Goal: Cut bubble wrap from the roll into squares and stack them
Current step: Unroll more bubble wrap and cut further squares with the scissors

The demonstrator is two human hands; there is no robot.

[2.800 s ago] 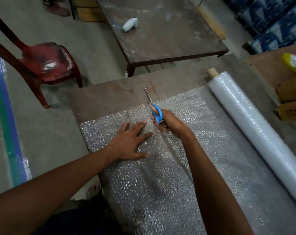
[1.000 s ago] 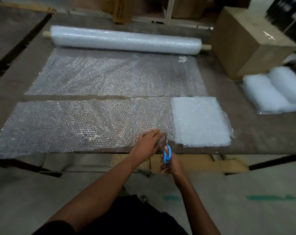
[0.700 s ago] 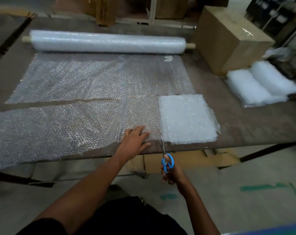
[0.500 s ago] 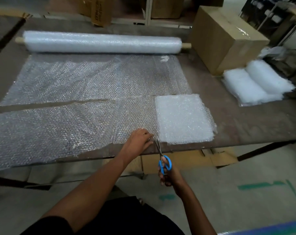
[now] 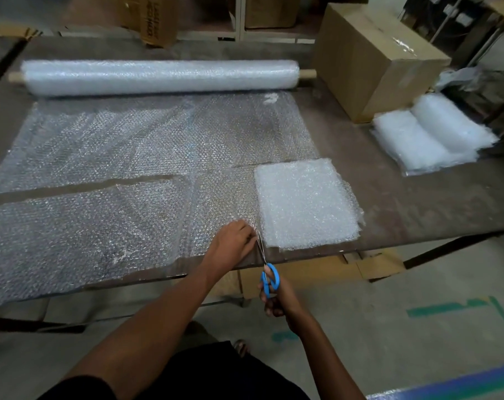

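Observation:
A long bubble wrap roll (image 5: 161, 77) lies across the back of the brown table (image 5: 418, 203), with a sheet (image 5: 147, 140) pulled out toward me. A cut strip (image 5: 86, 235) lies along the near edge. At its right end sits a white stack of squares (image 5: 304, 203). My left hand (image 5: 233, 243) rests on the strip's near edge just left of the stack, fingers curled at the wrap. My right hand (image 5: 275, 298) grips blue-handled scissors (image 5: 268, 272) below the table edge, blades pointing up into the strip beside my left fingers.
A large cardboard box (image 5: 375, 56) stands at the back right. Folded piles of bubble wrap (image 5: 429, 134) lie at the right end. More boxes (image 5: 158, 21) stand behind the table. Flattened cardboard (image 5: 360, 267) lies under the table; green tape (image 5: 453, 308) marks the floor.
I have turned from cutting along the table's length to face its near edge. My left hand drew back from flat to the strip's edge, and the scissor blades came up beside it.

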